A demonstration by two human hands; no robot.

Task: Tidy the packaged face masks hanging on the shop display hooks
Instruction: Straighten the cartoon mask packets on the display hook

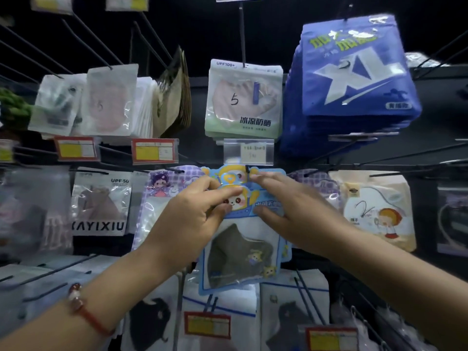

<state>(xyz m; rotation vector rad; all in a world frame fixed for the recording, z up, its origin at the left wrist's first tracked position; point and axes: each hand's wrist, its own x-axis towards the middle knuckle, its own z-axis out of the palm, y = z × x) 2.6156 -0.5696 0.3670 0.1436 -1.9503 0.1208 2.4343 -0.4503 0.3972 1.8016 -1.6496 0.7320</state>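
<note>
A blue cartoon mask pack (243, 259) with a dark mask inside hangs at the centre of the display, its top at a black hook (249, 169). My left hand (192, 219) pinches the pack's upper left part between thumb and fingers. My right hand (286, 206) lies on the pack's upper right, fingers stretched toward the hook and thumb under the printed header. A purple checked pack (167, 183) hangs just behind on the left.
Above hang a green UPF100+ pack marked 5 (244, 100) and a thick stack of blue XL packs (354, 79). A KAYIXIU pack (101, 203) hangs at left, a cream cartoon pack (374, 211) at right. Bare black hooks stick out all around; white packs and price tags hang below.
</note>
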